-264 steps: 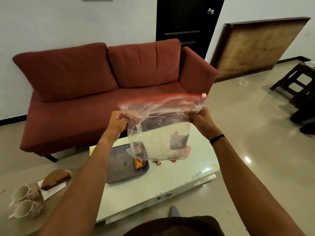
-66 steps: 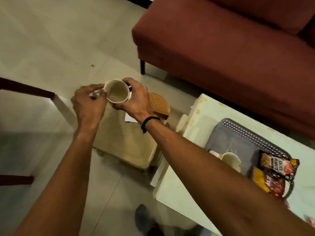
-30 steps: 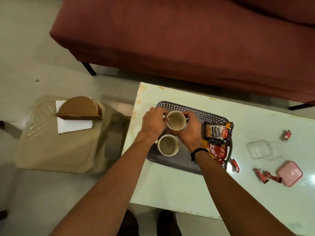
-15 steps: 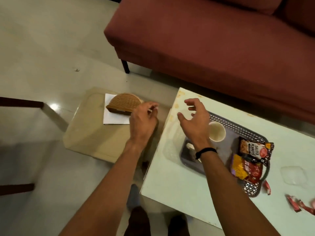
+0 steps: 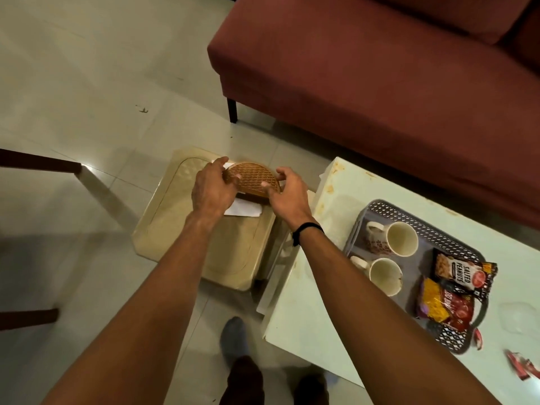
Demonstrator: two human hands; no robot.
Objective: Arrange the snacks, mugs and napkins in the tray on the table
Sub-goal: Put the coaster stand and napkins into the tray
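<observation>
Both hands, the left hand (image 5: 212, 190) and right hand (image 5: 287, 194), close around the brown napkin holder (image 5: 252, 179) on the low stool (image 5: 204, 252); lifting it level should keep the napkins (image 5: 244, 208) from slipping before reaching the tray (image 5: 377, 206).

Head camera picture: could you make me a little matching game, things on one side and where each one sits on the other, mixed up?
Things:
1. brown napkin holder
2. two mugs
3. salted peanuts packet
4. red candy wrappers

Places:
A. loose on the white table, outside the tray
B. on the beige stool, between the left hand and the right hand
C. in the grey tray, sofa end, nearest the stool
D. in the tray, right of the mugs

Pairs: 1-B, 2-C, 3-D, 4-A
</observation>
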